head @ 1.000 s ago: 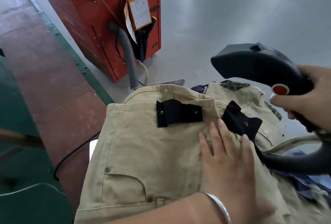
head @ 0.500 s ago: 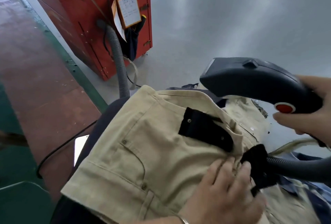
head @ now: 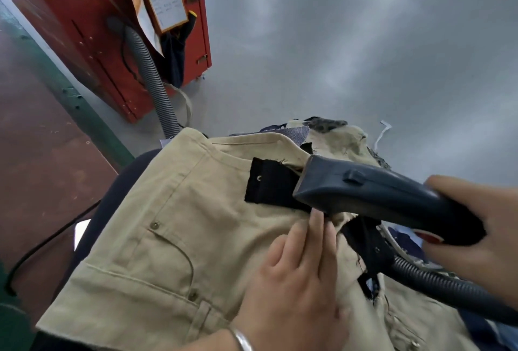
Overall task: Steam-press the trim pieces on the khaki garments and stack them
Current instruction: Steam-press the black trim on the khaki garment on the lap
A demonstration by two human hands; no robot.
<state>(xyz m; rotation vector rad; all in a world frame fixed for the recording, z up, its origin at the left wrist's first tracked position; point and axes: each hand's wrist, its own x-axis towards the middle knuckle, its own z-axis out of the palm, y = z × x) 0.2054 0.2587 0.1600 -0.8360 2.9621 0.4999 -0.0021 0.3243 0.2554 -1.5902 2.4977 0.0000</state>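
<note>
Hose [head: 151, 76] hangs beside red cabinet [head: 84, 28].

the khaki garment [head: 173, 238] is matt woven cloth with dull metal rivets; its black trim piece [head: 269, 186] looks fuzzy and frayed. the steam iron [head: 378, 196] is smooth, semi-gloss dark plastic, its hose [head: 448, 289] ribbed.

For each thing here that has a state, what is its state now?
steam iron: held by the right hand, sole down on the black trim piece.
khaki garment: spread out, held flat by the left hand.
left hand: fingers straight, pressing.
red cabinet: doors shut.
</note>
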